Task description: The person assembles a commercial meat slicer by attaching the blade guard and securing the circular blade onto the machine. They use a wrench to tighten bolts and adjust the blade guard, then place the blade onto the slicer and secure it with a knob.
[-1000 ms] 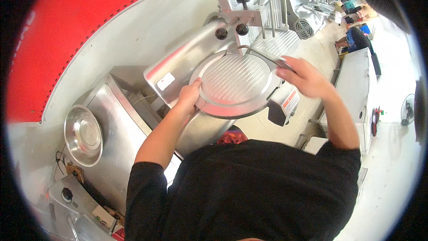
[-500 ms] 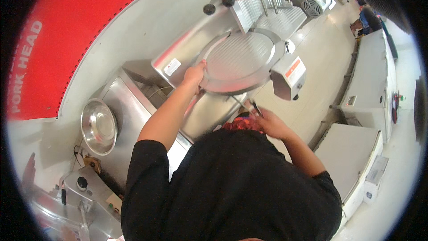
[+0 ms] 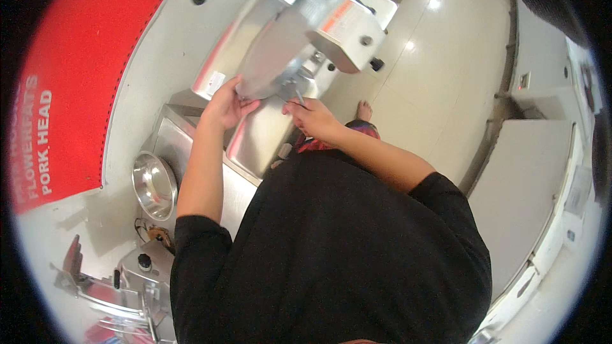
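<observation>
A metal meat slicer (image 3: 255,134) stands before me, its round blade section (image 3: 271,51) now seen at a slant and blurred. My left hand (image 3: 226,107) is at the lower left rim of this disc, thumb and fingers around its edge. To the right of it, my right hand (image 3: 310,119) is closed around a slim, screwdriver-like tool (image 3: 298,93). The tool's tip reaches up to the machine's underside by the disc; the exact contact point is blurred. Above the right hand juts the slicer's boxy housing (image 3: 347,32) with dark knobs.
A shiny steel bowl (image 3: 155,185) is on the steel table (image 3: 182,143) to the left. Another slicer (image 3: 143,264) is at lower left. A red banner (image 3: 89,70) hangs on the wall. White chest freezers (image 3: 529,185) line the right side, across the tiled floor (image 3: 440,70).
I have leaned in, and the disc now appears more edge-on. My right hand has moved up and left with the tool, closer to my left hand, which stays at the rim.
</observation>
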`<move>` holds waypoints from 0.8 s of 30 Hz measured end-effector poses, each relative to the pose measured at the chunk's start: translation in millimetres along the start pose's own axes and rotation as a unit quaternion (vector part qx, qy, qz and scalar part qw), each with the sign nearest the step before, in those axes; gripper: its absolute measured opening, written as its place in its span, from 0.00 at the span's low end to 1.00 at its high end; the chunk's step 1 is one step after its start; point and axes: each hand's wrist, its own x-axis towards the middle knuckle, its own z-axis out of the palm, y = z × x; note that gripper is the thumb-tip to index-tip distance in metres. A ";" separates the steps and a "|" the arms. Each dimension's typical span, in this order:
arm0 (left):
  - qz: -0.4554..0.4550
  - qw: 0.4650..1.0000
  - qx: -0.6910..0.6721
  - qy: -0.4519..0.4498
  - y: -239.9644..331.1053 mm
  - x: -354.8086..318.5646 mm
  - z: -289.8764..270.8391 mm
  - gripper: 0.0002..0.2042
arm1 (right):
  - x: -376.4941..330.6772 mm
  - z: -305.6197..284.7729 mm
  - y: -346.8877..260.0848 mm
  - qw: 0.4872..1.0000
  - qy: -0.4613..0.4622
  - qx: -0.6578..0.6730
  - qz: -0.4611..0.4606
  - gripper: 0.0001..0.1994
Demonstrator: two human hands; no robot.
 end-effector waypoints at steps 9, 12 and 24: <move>0.027 0.979 -0.199 -0.035 -15.6 -38.0 22.2 0.23 | 6.4 2.0 12.1 0.991 0.057 -0.040 -0.118 0.17; 0.015 0.979 -0.187 -0.081 -20.7 -30.6 -0.2 0.23 | 13.0 9.5 22.2 0.982 0.086 -0.003 -0.167 0.17; 0.070 0.973 -0.208 -0.074 -32.4 -42.7 35.2 0.25 | 15.8 22.5 30.7 0.980 0.107 -0.015 -0.168 0.15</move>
